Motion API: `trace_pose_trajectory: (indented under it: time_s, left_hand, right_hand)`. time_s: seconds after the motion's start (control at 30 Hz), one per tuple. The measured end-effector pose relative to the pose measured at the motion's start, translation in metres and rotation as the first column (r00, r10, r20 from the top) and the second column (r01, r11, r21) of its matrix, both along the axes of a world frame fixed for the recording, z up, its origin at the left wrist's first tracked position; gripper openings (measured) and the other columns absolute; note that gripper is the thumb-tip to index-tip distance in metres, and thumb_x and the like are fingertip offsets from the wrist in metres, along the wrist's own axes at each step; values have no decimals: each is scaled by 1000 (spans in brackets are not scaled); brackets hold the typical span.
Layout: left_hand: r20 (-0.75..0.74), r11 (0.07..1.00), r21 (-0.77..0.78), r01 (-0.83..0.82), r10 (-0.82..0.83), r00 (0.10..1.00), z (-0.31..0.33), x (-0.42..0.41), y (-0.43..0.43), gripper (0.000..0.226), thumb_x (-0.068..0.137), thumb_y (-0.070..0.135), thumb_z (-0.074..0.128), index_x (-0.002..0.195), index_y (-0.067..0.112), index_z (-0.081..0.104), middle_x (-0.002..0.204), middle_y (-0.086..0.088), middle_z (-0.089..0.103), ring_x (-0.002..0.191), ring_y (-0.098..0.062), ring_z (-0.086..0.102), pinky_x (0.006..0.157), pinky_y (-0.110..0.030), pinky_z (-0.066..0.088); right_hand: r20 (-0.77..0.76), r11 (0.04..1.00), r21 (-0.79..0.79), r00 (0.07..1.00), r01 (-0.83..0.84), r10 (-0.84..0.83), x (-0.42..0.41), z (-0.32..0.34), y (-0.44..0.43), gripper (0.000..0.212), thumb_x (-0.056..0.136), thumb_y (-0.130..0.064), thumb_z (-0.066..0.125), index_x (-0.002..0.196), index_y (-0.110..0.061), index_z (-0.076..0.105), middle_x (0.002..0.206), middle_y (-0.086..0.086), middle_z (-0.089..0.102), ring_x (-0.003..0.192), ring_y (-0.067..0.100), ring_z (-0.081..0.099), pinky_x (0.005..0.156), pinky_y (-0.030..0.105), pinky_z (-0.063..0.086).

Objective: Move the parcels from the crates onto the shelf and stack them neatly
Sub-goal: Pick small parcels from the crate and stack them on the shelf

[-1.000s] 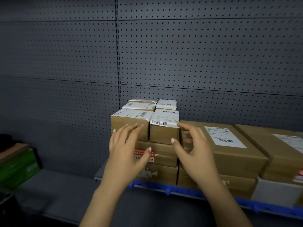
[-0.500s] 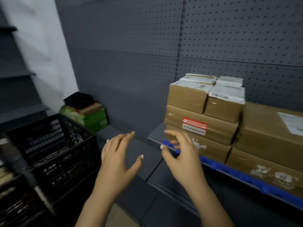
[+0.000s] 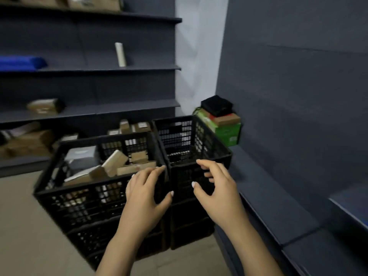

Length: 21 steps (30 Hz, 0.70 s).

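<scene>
Hands have come over the crates [image 3: 79, 200]; left hand [image 3: 147, 194] and right hand [image 3: 217, 188] spread, holding nothing.

Left grip [image 3: 145, 194], right grip [image 3: 217, 193] near black crates [image 3: 79, 200]

blurred parcels [image 3: 117, 164], right crate [image 3: 199, 148] bottom unclear

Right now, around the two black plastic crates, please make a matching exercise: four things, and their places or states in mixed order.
1. left black plastic crate
2. right black plastic crate
3. white upright roll
4. green cardboard box

A. below a flat black box
B. standing on a dark wall shelf
C. holds brown cardboard parcels
D. no parcel visible inside

Pairs: 1-C, 2-D, 3-B, 4-A
</scene>
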State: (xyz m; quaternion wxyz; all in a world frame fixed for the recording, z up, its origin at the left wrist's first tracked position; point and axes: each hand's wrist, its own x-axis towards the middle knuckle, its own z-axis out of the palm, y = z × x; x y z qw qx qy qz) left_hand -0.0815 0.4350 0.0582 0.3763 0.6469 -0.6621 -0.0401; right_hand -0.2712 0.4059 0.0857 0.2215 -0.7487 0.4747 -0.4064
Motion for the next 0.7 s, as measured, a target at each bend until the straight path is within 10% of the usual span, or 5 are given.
trace_pose_trajectory:
  time_s: [0.7]
  left_hand:
    - [26, 878, 144, -456, 457, 889, -50, 223, -105, 61, 78, 37, 73, 134, 35, 47, 125, 16, 46, 124, -7, 36, 102, -32, 29]
  right_hand:
    - [-32, 901, 108, 904, -421, 426, 247, -49, -199, 50, 85, -20, 68, 128, -37, 50, 116, -24, 46, 108, -3, 47, 89, 10, 39]
